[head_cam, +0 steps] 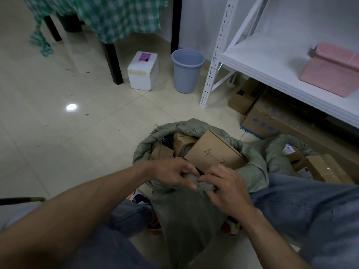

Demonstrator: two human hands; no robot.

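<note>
A grey-green woven sack point(186, 212) stands on the floor between my knees, its mouth rolled down. Several cardboard boxes fill it; the largest box point(215, 152) bears the handwritten mark "4-2" and tilts toward the right. My left hand point(172, 171) grips the near rolled rim of the sack, fingers curled over it. My right hand point(225, 187) pinches the same rim right beside the left, thumb and fingers folded into the fabric.
A second sack point(275, 152) with boxes lies to the right. White metal shelving point(272, 68) holds a pink folder point(330, 72), with cartons below. A blue bin point(186, 70), a white foam box point(143, 71) and a table leg point(114, 63) stand behind.
</note>
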